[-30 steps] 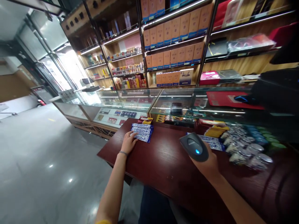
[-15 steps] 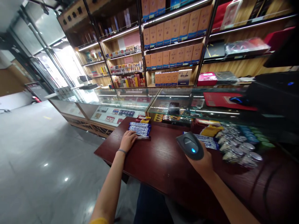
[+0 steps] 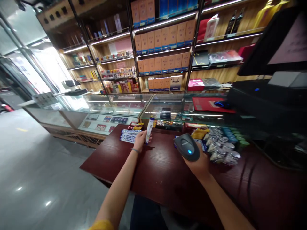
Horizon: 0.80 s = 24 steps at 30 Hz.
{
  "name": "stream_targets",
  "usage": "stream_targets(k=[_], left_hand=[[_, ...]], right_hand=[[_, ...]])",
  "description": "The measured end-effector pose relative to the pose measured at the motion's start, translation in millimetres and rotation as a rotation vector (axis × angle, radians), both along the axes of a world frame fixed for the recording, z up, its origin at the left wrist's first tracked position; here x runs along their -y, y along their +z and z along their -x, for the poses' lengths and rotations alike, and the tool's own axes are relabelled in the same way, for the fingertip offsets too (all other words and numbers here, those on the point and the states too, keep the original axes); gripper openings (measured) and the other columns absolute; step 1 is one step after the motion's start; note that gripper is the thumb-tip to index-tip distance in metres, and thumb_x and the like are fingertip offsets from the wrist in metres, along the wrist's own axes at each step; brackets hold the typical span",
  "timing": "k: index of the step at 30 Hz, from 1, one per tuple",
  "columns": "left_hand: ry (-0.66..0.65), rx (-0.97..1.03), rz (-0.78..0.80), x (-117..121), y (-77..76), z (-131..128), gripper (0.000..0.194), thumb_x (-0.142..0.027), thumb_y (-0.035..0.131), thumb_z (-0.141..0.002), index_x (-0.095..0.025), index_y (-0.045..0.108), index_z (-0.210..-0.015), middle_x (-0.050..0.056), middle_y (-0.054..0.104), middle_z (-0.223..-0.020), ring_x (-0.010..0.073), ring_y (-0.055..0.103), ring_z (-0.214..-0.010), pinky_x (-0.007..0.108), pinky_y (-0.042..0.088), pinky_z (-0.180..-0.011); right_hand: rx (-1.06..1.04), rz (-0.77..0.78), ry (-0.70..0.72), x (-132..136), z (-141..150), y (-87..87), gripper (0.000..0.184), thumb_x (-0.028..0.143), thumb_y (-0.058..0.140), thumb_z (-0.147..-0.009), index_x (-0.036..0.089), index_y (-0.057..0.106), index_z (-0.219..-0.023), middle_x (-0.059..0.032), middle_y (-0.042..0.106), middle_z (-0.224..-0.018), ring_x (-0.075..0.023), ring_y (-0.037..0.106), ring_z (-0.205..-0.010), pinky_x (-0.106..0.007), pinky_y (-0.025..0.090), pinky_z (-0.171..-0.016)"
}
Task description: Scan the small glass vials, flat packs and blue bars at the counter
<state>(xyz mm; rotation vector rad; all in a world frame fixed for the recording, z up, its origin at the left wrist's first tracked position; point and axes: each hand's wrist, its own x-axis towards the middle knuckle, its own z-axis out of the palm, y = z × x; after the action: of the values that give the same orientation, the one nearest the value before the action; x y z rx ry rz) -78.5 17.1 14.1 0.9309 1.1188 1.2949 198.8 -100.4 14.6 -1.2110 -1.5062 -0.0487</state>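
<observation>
The shelves [image 3: 222, 71] along the far wall are the biggest thing here, their tiers loaded with goods. Below them runs the glass case [image 3: 54, 117], with small flat boxes laid out on the white floor of its left section and darker, crowded goods in the right one. Against it stands the dark red table [image 3: 110, 166]. A black machine [image 3: 259, 99] takes up the far right, near a red mat [image 3: 206, 101]. Tan cartons [image 3: 165, 62] with blue bottoms line the middle shelves; what is inside them I can't see.

On the table's right side, small clear jars [image 3: 218, 155] with silvery lids sit bunched together, holding something pale that I can't make out. Next to them lie yellow packs [image 3: 200, 132].

The person's right hand [image 3: 199, 163] is wrapped around a dark scanner [image 3: 187, 146] with a blue light; the scanner's head hides most of those fingers. The left hand [image 3: 140, 140] has its fingers closed on the lower part of a slim blue-and-white packet [image 3: 149, 128], held up above the table and leaning slightly right. Just left of that hand, similar packets [image 3: 128, 136] lie flat in a row.
</observation>
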Motion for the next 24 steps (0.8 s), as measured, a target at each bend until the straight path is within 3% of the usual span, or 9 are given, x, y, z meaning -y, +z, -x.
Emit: stream_targets(k=[3, 7, 14, 19, 24], left_hand=[[-0.047, 0.188, 0.051, -3.4, -4.0, -25.2, 0.029, -0.04, 0.067, -0.092, -0.013, 0.064, -0.104, 0.01, 0.075, -0.092, 0.0155, 0.072, -0.068, 0.027, 0.061, -0.062], [-0.089, 0.252, 0.11, 0.8, -11.1, -29.9, 0.028, -0.037, 0.066, -0.093, -0.013, 0.064, -0.107, 0.013, 0.075, -0.101, 0.0171, 0.074, -0.074, 0.029, 0.063, -0.066], [-0.05, 0.211, 0.101, 2.4, -19.3, -22.0, 0.029, -0.035, 0.065, -0.094, -0.013, 0.064, -0.112, 0.016, 0.074, -0.108, 0.0203, 0.075, -0.084, 0.034, 0.064, -0.074], [-0.08, 0.259, 0.111, 3.8, -16.6, -24.2, 0.025, -0.034, 0.063, -0.095, -0.013, 0.065, -0.108, 0.015, 0.075, -0.107, 0.0194, 0.075, -0.082, 0.035, 0.064, -0.076], [-0.14, 0.319, 0.087, 8.7, -13.9, -24.1, 0.025, -0.029, 0.065, -0.093, -0.013, 0.066, -0.113, 0.014, 0.074, -0.111, 0.0204, 0.074, -0.09, 0.035, 0.062, -0.083]], right_hand=[[0.055, 0.135, 0.022, 1.2, -3.9, 10.7, 0.055, 0.032, 0.071, -0.074, 0.025, 0.057, -0.126, -0.0041, 0.078, -0.096, -0.026, 0.076, -0.078, -0.031, 0.058, -0.063], [0.162, 0.273, 0.033, 2.2, -1.6, 21.0, 0.056, 0.033, 0.071, -0.072, 0.027, 0.057, -0.125, -0.0017, 0.078, -0.085, -0.0277, 0.075, -0.065, -0.031, 0.051, -0.053], [0.309, 0.305, 0.104, 2.2, 5.4, 18.6, 0.023, 0.034, 0.069, -0.073, 0.028, 0.064, -0.094, 0.0026, 0.072, -0.065, -0.0231, 0.071, -0.058, -0.028, 0.044, -0.051], [0.252, 0.255, 0.055, 1.6, 4.7, 18.3, 0.035, 0.034, 0.071, -0.072, 0.028, 0.064, -0.106, 0.0028, 0.072, -0.068, -0.0227, 0.07, -0.057, -0.028, 0.044, -0.05], [0.204, 0.302, -0.018, 1.1, -3.8, 20.6, 0.04, 0.035, 0.069, -0.073, 0.028, 0.062, -0.111, 0.001, 0.075, -0.073, -0.0254, 0.072, -0.06, -0.03, 0.047, -0.053]])
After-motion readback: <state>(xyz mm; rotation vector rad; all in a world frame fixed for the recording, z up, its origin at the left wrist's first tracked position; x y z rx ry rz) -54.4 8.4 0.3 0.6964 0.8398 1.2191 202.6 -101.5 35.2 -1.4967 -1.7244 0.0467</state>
